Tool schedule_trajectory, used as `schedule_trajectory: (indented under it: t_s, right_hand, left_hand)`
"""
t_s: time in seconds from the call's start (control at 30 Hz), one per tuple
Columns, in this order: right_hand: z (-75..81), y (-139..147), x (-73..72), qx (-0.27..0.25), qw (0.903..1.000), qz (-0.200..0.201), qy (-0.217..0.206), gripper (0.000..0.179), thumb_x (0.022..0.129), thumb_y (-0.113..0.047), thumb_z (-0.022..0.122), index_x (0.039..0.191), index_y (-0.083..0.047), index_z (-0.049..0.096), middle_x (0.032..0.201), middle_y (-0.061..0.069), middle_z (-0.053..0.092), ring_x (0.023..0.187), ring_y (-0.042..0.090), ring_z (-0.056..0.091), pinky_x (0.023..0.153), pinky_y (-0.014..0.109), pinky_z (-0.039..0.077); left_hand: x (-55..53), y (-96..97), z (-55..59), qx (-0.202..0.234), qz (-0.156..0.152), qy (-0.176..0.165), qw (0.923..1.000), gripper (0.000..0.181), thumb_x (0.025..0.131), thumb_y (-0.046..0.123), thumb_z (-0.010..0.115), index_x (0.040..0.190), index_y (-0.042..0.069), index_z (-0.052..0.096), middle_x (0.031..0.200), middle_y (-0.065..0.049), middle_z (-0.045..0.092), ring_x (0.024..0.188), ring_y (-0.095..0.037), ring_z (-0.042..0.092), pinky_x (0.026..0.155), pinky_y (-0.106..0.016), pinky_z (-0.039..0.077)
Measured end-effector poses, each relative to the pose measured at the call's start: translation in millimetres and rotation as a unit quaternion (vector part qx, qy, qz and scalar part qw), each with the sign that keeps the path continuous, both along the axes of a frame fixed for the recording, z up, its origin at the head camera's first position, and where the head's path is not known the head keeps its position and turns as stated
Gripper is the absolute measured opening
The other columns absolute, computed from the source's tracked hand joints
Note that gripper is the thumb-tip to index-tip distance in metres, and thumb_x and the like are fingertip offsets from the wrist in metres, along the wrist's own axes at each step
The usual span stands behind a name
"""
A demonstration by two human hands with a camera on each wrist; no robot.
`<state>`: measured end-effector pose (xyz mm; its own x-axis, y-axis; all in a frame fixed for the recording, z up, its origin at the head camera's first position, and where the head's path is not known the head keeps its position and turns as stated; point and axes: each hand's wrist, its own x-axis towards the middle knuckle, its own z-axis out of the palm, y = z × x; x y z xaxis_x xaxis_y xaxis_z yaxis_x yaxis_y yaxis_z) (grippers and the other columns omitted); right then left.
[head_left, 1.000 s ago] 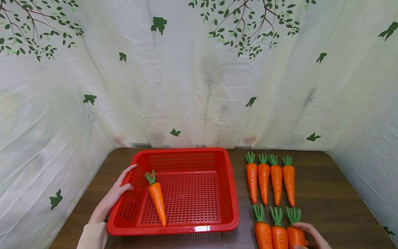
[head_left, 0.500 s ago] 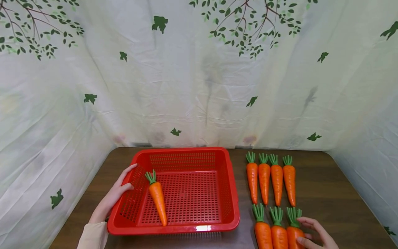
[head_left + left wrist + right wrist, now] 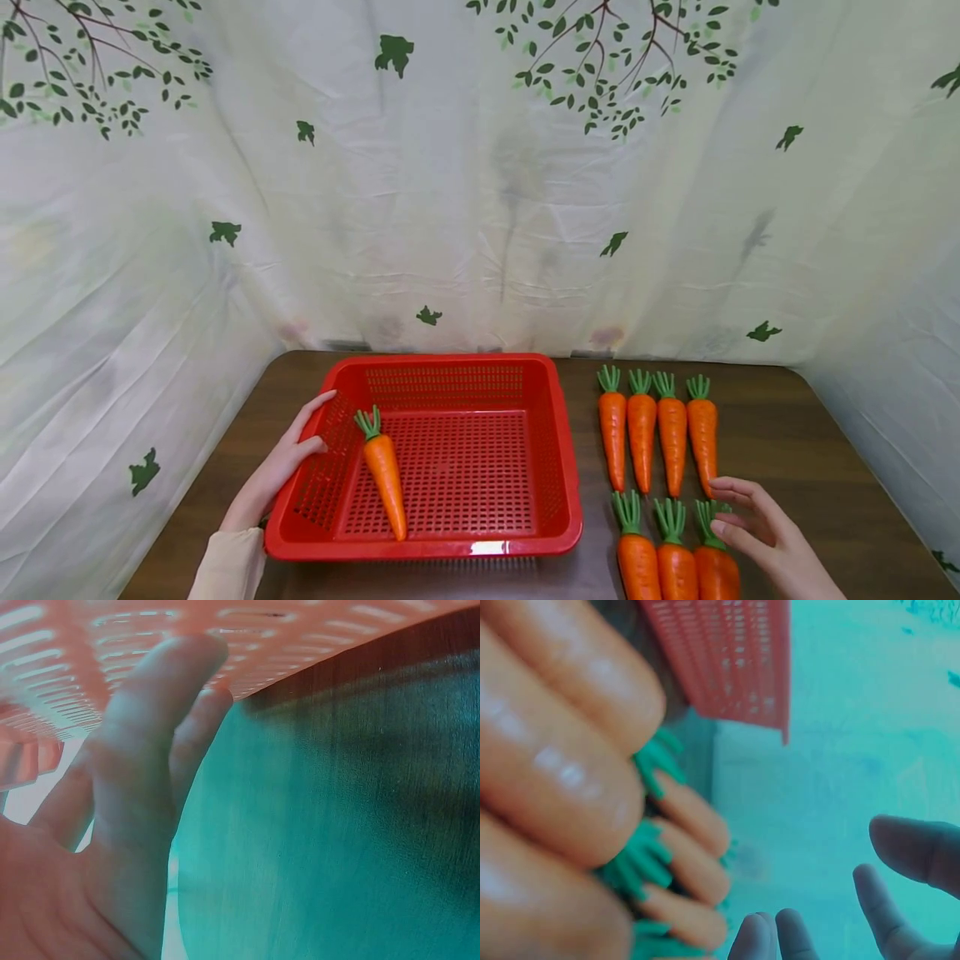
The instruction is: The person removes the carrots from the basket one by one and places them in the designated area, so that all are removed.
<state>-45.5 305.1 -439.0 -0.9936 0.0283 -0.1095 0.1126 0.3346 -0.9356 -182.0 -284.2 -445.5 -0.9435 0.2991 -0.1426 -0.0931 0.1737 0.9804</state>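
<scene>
A red plastic basket (image 3: 450, 550) stands on the table, with one toy-like carrot (image 3: 385, 483) lying in its left part. My left hand (image 3: 273, 479) holds the basket's left rim, thumb over the top; in the left wrist view its fingers (image 3: 142, 735) lie against the slotted outer wall. To the right of the basket are two rows of carrots with green tops. My right hand (image 3: 772, 533) hovers over the near row's rightmost carrot (image 3: 717, 571), fingers spread and loosely bent. Nothing is between those fingers (image 3: 889, 919) in the right wrist view.
The far row of several carrots (image 3: 672, 433) lies close behind the near row, tips toward me. Two more near carrots (image 3: 637, 567) are cut off by the frame's lower edge. A leaf-printed white cloth (image 3: 465, 183) hangs behind and beside the brown table (image 3: 795, 450).
My right hand has come off the near row's rightmost carrot and moved up and forward, its fingers spreading. The left hand and the basket have stayed put; the head view has shifted slightly.
</scene>
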Motion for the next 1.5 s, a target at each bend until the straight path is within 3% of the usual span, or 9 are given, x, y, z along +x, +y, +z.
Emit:
schedule_trajectory:
  t_s: [0.13, 0.33, 0.6, 1.3, 1.5]
  right_hand:
    - [11.3, -11, -6.2, -0.023, 0.9994, 0.022, 0.013, 0.035, 0.095, -0.005, 0.053, 0.13, -0.006, 0.047, 0.113, -0.019, 0.052, 0.096, 0.004, 0.057, 0.076, 0.026, 0.05]
    - [27.5, -30, -16.9, -0.043, 0.9976, 0.053, 0.008, 0.038, 0.097, -0.009, 0.053, 0.134, -0.008, 0.044, 0.123, -0.004, 0.05, 0.104, 0.002, 0.053, 0.08, 0.027, 0.049]
    - [48.6, -57, -28.3, -0.08, 0.9927, 0.087, -0.021, 0.047, 0.097, -0.014, 0.055, 0.14, -0.008, 0.036, 0.136, 0.019, 0.04, 0.108, 0.025, 0.055, 0.084, 0.036, 0.05]
    - [65.5, -129, -61.3, -0.149, 0.9654, 0.211, -0.037, 0.049, 0.096, -0.02, 0.057, 0.14, -0.011, 0.037, 0.132, 0.021, 0.044, 0.112, 0.041, 0.05, 0.087, 0.043, 0.047]
    - [68.7, -145, -71.9, -0.143, 0.9628, 0.227, -0.038, 0.048, 0.095, -0.025, 0.059, 0.138, -0.016, 0.041, 0.131, 0.015, 0.047, 0.107, 0.033, 0.054, 0.088, 0.046, 0.045]
  left_hand:
    - [-0.4, 0.0, 0.0, 0.003, -0.004, 0.004, 1.0, 0.07, 0.092, -0.001, 0.038, 0.152, 0.027, 0.014, 0.146, -0.023, 0.021, 0.107, -0.036, 0.052, 0.079, -0.044, 0.053]
    - [-1.9, -0.3, -1.0, 0.009, -0.006, 0.005, 0.9999, 0.071, 0.092, -0.002, 0.038, 0.152, 0.027, 0.014, 0.146, -0.023, 0.02, 0.11, -0.038, 0.05, 0.08, -0.046, 0.052]
    - [-1.8, -1.1, -1.3, 0.009, -0.004, 0.003, 1.0, 0.071, 0.092, -0.002, 0.038, 0.152, 0.028, 0.014, 0.146, -0.024, 0.021, 0.108, -0.039, 0.051, 0.079, -0.047, 0.053]
    - [0.4, -0.6, 0.6, 0.011, -0.001, -0.007, 0.9999, 0.07, 0.092, -0.001, 0.038, 0.151, 0.028, 0.014, 0.145, -0.024, 0.021, 0.105, -0.039, 0.053, 0.078, -0.047, 0.053]
    - [1.0, -0.1, 1.4, 0.012, -0.003, -0.002, 0.9999, 0.07, 0.092, -0.002, 0.038, 0.152, 0.025, 0.013, 0.145, -0.025, 0.021, 0.105, -0.038, 0.052, 0.078, -0.045, 0.053]
